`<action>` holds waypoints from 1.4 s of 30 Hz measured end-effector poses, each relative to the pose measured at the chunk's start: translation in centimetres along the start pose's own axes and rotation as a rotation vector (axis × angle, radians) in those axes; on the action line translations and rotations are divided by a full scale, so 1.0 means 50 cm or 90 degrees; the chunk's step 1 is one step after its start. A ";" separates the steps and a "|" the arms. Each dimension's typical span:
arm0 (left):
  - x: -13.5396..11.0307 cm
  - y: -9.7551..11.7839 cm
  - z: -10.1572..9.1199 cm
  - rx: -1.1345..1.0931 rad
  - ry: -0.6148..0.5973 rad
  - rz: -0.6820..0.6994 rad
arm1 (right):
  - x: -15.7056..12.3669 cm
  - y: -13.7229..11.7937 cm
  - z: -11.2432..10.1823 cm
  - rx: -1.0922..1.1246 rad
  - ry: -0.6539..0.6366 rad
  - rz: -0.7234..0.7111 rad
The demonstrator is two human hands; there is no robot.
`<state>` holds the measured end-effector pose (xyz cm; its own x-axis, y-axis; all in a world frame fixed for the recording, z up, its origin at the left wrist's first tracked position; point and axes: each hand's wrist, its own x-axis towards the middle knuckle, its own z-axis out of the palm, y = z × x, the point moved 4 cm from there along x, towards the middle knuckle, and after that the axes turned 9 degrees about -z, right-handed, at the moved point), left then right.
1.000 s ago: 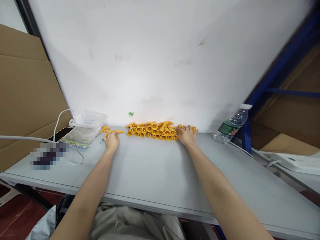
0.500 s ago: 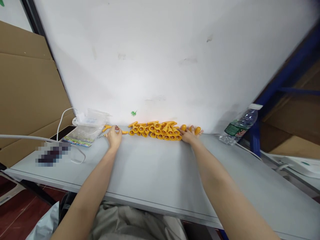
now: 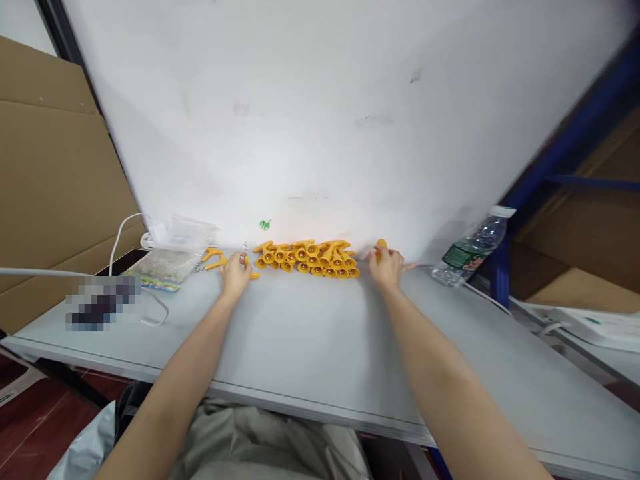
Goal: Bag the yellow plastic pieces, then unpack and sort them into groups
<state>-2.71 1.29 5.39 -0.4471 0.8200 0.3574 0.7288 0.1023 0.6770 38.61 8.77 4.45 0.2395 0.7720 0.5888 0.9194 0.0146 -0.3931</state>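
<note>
Now swung upright, one corkscrew point(image 3: 245, 258) is in the left hand point(image 3: 234, 275), a yellow piece point(image 3: 381, 246) in the right hand point(image 3: 388, 268), cones point(image 3: 327, 263) between.

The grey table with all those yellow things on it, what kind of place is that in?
Maybe a workshop or storeroom, though I can't be sure. See the pile of matching yellow pieces on the grey table, the big brown cardboard and the blue frame.
</note>
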 end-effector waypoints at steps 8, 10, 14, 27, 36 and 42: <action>-0.004 -0.022 0.038 0.109 -0.127 0.024 | -0.019 -0.094 -0.059 0.207 0.144 0.037; -0.006 -0.016 0.038 0.120 -0.132 0.035 | -0.036 -0.120 -0.063 0.306 0.146 0.049; -0.013 0.005 0.036 0.147 -0.171 0.062 | -0.079 -0.148 -0.050 0.462 0.129 0.119; -0.035 0.027 -0.010 0.424 -0.224 -0.022 | -0.125 -0.172 -0.011 0.634 0.074 0.083; -0.029 0.039 -0.033 0.359 -0.109 -0.049 | -0.133 -0.184 -0.007 0.624 0.041 0.025; -0.017 0.033 -0.019 0.138 -0.056 -0.039 | -0.134 -0.202 -0.007 0.625 0.018 -0.040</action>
<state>-1.62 0.22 6.81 -0.4534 0.8538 0.2558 0.8006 0.2640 0.5380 27.82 3.21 4.72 0.2187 0.7362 0.6404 0.2661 0.5864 -0.7650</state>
